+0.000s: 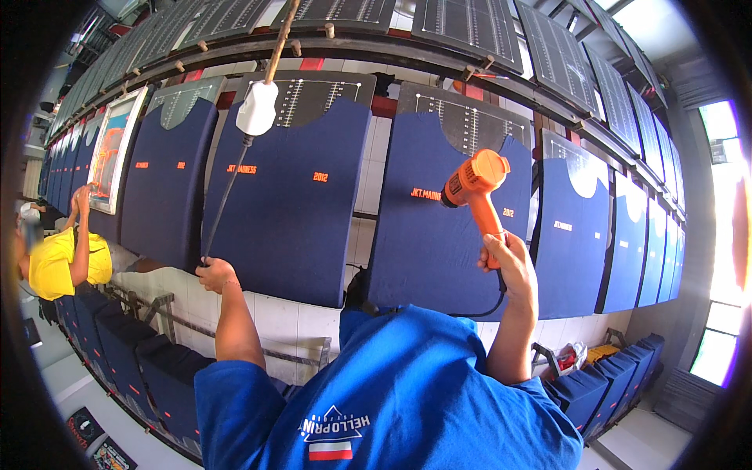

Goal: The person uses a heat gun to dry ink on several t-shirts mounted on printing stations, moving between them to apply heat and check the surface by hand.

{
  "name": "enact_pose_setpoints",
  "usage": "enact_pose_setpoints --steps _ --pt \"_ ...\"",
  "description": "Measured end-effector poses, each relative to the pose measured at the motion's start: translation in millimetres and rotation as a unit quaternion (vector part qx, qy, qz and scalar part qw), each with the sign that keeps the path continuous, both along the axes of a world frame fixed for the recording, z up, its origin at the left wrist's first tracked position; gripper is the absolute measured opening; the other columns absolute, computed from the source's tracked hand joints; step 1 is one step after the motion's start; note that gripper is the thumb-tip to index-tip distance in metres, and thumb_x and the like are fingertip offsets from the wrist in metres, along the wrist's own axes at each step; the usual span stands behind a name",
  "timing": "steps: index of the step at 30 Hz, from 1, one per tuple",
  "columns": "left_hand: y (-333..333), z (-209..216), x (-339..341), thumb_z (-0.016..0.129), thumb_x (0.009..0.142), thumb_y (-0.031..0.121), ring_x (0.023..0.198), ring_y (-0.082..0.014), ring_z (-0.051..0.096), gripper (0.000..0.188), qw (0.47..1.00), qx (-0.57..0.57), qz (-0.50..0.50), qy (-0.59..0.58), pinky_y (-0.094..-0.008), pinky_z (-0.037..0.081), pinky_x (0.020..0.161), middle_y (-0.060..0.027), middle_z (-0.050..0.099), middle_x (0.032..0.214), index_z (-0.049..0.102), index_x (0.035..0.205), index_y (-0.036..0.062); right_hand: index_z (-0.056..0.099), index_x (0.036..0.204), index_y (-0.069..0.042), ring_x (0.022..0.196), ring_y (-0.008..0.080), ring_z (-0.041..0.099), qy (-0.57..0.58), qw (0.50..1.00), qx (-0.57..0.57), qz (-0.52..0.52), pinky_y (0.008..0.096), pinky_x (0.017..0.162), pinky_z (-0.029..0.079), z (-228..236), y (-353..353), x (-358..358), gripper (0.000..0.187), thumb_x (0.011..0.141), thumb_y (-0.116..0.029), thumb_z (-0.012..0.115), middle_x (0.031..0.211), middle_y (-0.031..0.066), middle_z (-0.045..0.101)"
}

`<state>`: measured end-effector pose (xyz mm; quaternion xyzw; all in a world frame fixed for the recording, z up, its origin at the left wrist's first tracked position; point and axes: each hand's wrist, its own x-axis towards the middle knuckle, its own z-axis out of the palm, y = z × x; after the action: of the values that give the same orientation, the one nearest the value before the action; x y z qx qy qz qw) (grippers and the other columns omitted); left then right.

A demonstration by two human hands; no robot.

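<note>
My right hand (512, 266) is wrapped round the handle of an orange heat gun (479, 182), its nozzle pointing left over a navy shirt (423, 243) with small orange print. From the handle's base a black cable curves down and left behind my body. My left hand (218, 275) is closed on a thin black cord (227, 194), low in front of another navy shirt (286, 235). That cord runs up to a white power socket (257, 108), which hangs on a tan cord or stick from above. Both shirts lie stretched over dark boards marked with white rulings.
Rows of printing boards (466, 31) stand on a metal rail at the back, and more navy shirts (576, 235) continue on both sides. At left, a person in a yellow top (66, 262) handles a framed screen (117, 153). Behind me runs another shirt row (172, 364). Windows stand at right.
</note>
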<state>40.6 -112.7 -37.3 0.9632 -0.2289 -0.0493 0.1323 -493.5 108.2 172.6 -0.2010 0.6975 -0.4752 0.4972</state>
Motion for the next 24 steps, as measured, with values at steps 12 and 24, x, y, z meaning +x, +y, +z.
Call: enact_pose_setpoints --steps 12,24 --pt "4 -6 -1 0.042 0.102 0.042 0.117 -0.0438 0.054 0.049 1.0 -0.022 -0.009 -0.001 -0.0538 0.05 0.094 -0.0228 0.052 0.129 0.05 0.13 0.0028 0.057 0.091 -0.002 0.059 0.01 0.058 0.021 1.0 -0.003 -0.004 0.0236 0.055 0.046 0 12 -1 0.025 0.093 -0.026 0.064 0.068 0.0024 0.058" --pt "11 1 13 0.038 0.105 0.038 0.124 -0.0436 0.048 0.051 0.983 -0.154 -0.087 0.042 -0.0528 0.039 0.104 -0.0228 0.046 0.138 0.042 0.142 0.004 0.05 0.12 -0.002 0.07 0.0152 0.062 -0.197 0.976 -0.082 0.044 0.0289 0.061 0.051 -10 -4 87 0.04 0.095 -0.03 0.064 0.08 0.0062 0.061"
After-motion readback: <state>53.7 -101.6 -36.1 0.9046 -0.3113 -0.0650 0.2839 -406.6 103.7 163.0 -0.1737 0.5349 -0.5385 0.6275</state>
